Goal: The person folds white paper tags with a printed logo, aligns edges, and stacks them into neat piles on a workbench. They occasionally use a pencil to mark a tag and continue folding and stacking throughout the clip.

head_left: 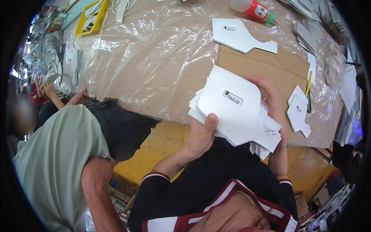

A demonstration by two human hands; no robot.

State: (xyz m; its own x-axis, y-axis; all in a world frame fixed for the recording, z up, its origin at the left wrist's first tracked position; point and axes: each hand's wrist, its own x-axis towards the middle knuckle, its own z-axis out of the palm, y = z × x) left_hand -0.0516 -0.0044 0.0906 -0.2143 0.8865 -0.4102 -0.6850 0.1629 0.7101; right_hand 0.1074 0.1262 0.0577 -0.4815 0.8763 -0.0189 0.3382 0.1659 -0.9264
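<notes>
I hold a thick stack of white cut-out sheets (232, 108), each with a small dark label, above the near edge of the plastic-covered table (154, 58). My left hand (201, 135) grips the stack's lower left corner, thumb on top. My right hand (270, 96) is behind the stack's upper right side, its fingers on the top sheets. One more white cut-out (241, 34) lies flat on the table farther back, and two smaller white pieces (298, 110) lie to the right of my hands.
A red-and-white glue bottle (253, 8) lies at the table's far edge. A yellow tray (91, 17) sits at the far left. Grey shoe-part piles (309, 31) line the right side. A pencil (308, 86) rests near the small pieces. A person in a green shirt (58, 154) bends at my left.
</notes>
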